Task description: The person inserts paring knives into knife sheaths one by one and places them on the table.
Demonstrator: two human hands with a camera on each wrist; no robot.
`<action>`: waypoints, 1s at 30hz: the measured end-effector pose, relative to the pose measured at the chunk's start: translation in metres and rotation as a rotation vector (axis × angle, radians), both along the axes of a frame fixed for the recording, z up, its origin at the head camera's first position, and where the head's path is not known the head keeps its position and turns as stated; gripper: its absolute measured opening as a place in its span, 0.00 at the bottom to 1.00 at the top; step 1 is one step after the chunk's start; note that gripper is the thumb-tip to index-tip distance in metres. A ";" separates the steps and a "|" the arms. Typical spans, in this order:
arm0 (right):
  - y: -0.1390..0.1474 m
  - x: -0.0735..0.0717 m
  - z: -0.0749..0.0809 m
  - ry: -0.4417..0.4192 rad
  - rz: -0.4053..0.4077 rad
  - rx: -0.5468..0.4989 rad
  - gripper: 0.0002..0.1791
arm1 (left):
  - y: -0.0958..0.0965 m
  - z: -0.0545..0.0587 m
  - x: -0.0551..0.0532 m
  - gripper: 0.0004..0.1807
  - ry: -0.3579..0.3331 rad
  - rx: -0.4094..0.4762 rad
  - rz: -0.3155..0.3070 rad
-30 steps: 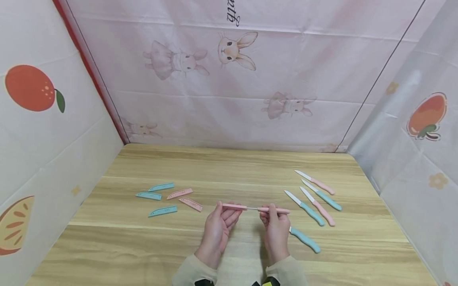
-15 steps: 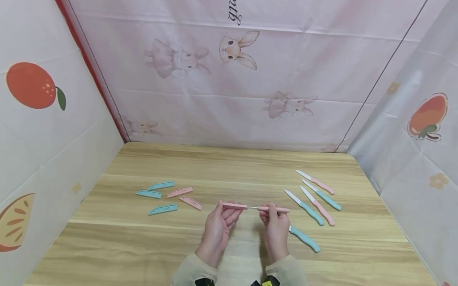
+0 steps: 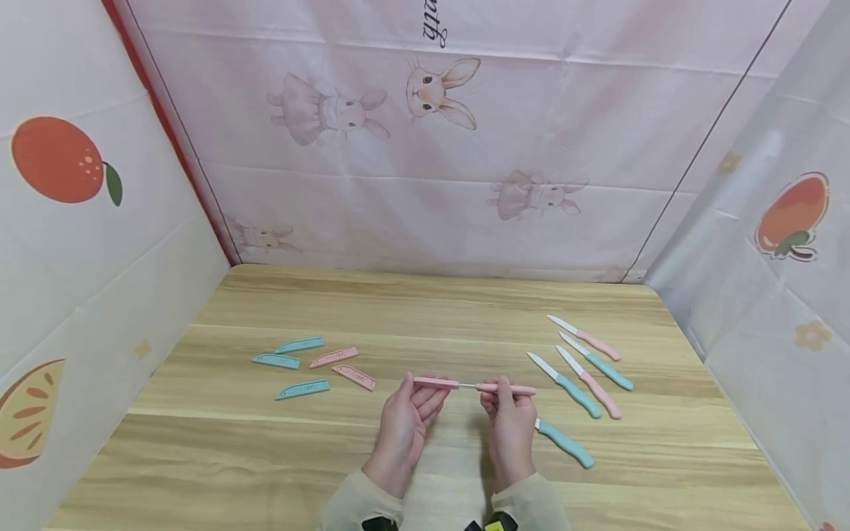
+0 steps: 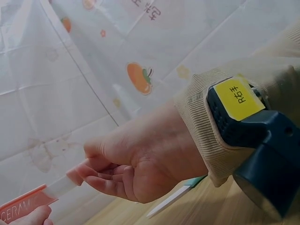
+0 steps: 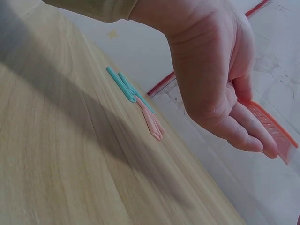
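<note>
In the head view my left hand (image 3: 405, 428) holds a pink knife sheath (image 3: 434, 383) between thumb and fingers. My right hand (image 3: 511, 431) pinches the pink handle of a paring knife (image 3: 524, 390). The knife's blade runs partly inside the sheath, and a short pale stretch shows between sheath and handle. From the left wrist, the right hand (image 4: 145, 164) grips the handle, with the bare blade (image 4: 64, 185) beside the sheath (image 4: 21, 210). The right wrist view has the left hand (image 5: 211, 75) around the sheath (image 5: 272, 124); the knife handle is out of that view.
Several loose sheaths lie left on the wooden table (image 3: 219, 450), blue (image 3: 302, 389) and pink (image 3: 354, 377). Several unsheathed knives lie at right, pink (image 3: 598, 343) and blue (image 3: 578, 398); one blue-handled knife (image 3: 564, 444) is close beside the right hand. Printed curtains (image 3: 398, 214) surround the table.
</note>
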State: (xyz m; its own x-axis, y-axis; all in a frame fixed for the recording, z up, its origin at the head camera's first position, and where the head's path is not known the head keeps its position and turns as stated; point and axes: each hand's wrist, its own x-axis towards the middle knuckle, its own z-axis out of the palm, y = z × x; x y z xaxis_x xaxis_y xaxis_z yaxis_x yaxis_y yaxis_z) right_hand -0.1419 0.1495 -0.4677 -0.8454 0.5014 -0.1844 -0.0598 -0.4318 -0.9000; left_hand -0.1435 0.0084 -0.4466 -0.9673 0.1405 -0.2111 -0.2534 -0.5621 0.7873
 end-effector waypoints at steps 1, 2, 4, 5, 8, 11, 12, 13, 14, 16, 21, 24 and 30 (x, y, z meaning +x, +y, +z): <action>0.000 0.000 0.000 0.000 0.001 -0.003 0.15 | 0.000 0.000 0.000 0.27 0.001 -0.004 0.000; -0.001 0.000 0.000 0.001 0.002 -0.007 0.15 | 0.000 0.000 0.000 0.27 0.001 -0.006 -0.001; -0.001 0.001 0.000 0.005 0.002 -0.014 0.14 | -0.001 -0.001 0.000 0.28 0.002 -0.011 -0.002; -0.002 0.001 0.000 0.007 0.002 -0.015 0.14 | -0.001 -0.001 0.000 0.28 0.005 -0.014 -0.005; -0.002 0.001 0.000 0.006 0.005 -0.011 0.15 | -0.002 -0.001 0.001 0.29 0.012 -0.018 -0.012; -0.003 0.001 -0.001 0.004 0.011 -0.002 0.16 | -0.002 -0.002 0.001 0.29 0.019 -0.015 -0.016; -0.003 0.001 -0.001 0.003 0.012 -0.001 0.16 | -0.002 -0.002 0.001 0.28 0.017 -0.013 -0.015; -0.003 0.001 -0.001 0.003 0.013 0.000 0.16 | -0.002 -0.002 0.001 0.28 0.016 -0.011 -0.015; -0.003 0.001 -0.001 0.002 0.013 0.000 0.16 | -0.002 -0.002 0.001 0.27 0.016 -0.009 -0.014; -0.004 0.000 -0.001 0.006 0.011 -0.003 0.16 | -0.003 -0.002 0.001 0.26 0.012 -0.004 -0.011; -0.005 0.000 -0.001 0.005 0.010 -0.010 0.15 | -0.003 -0.003 0.001 0.26 0.013 -0.006 -0.010; -0.006 0.000 0.000 -0.003 0.011 -0.013 0.14 | -0.003 -0.003 0.001 0.27 0.017 -0.006 -0.013; -0.007 -0.001 -0.001 -0.021 0.016 -0.007 0.14 | -0.004 -0.003 0.002 0.27 0.017 0.005 -0.011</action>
